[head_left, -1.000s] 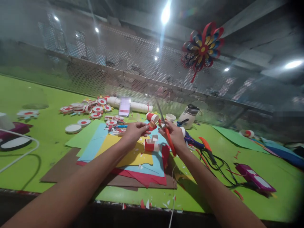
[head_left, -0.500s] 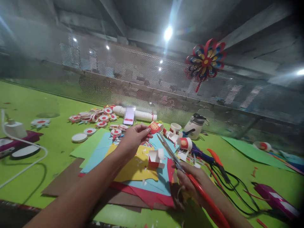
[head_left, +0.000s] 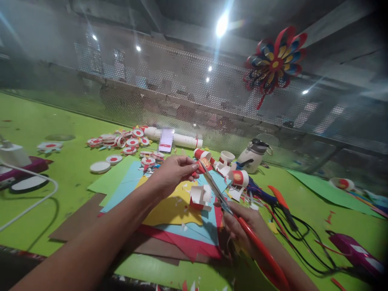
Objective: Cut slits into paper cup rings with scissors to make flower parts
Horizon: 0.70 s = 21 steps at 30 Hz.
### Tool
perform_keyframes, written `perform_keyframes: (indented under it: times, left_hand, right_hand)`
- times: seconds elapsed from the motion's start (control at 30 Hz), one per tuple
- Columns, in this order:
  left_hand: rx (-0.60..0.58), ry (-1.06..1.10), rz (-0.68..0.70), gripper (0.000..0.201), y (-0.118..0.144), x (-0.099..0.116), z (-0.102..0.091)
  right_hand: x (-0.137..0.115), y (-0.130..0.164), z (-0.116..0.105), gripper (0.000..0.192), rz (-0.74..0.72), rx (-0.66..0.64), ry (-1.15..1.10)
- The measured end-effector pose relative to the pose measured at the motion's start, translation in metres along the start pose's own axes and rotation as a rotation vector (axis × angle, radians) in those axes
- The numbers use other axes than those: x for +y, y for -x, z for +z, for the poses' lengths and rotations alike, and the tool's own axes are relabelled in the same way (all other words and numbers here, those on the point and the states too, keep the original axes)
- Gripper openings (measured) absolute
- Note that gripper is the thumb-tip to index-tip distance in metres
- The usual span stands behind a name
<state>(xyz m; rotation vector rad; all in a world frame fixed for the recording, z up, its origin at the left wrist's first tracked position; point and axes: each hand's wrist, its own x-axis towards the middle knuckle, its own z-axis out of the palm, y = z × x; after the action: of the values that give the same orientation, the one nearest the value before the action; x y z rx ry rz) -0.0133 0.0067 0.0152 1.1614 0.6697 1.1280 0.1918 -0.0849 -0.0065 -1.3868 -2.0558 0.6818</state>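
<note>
Fingers pinched on a small red paper piece [head_left: 207, 164] with gold print, the left hand [head_left: 175, 173] held it above the worktop [head_left: 21, 230] as I watched by head camera from afar. The right hand [head_left: 247, 220], wrapped around orange-handled scissors [head_left: 224, 203], brought the blade tips up to the piece; I could not tell whether paper lay between them. A cut-open cup [head_left: 198, 198] sat below, crowding the space between both hands, on a yellow sheet [head_left: 169, 215] scattered with scraps. Light blue, red and brown sheets spread beneath it. Just beyond the blades, a toppled red-and-white cup [head_left: 240, 178] and other cup parts cluttered the far side, in front of a jug [head_left: 254, 157] with a dark lid. A blue tool [head_left: 263, 193] and looping black cables [head_left: 303, 254] occupied the ground to the right, near a purple device [head_left: 354, 249]. To the left, red-and-white discs [head_left: 119, 140] were heaped beside a white roll [head_left: 189, 140], with a phone [head_left: 165, 141] upright before it. A white lid [head_left: 100, 167] lay nearer. A petalled paper ornament [head_left: 275, 64] hung overhead, in front of a perforated screen [head_left: 127, 97].
</note>
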Motion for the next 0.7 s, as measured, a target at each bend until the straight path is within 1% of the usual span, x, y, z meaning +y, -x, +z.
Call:
perform_keyframes:
  times: [0.13, 0.33, 0.43, 0.7]
  left_hand:
    - [0.042, -0.039, -0.010, 0.004, 0.001, 0.001, 0.002]
    - [0.061, -0.070, -0.025, 0.006, 0.001, 0.003, 0.004]
    - [0.063, -0.062, -0.028, 0.007, 0.001, 0.003, 0.003]
    - [0.068, -0.041, -0.020, 0.008, 0.000, 0.002, 0.002]
  right_hand:
    - [0.001, 0.000, 0.003, 0.033, 0.016, 0.016, -0.021]
    - [0.001, 0.001, 0.004, 0.034, 0.036, 0.007, -0.067]
    - [-0.001, 0.003, 0.004, 0.036, 0.035, 0.014, -0.062]
    - [-0.012, 0.003, 0.006, 0.035, 0.074, 0.010, -0.053]
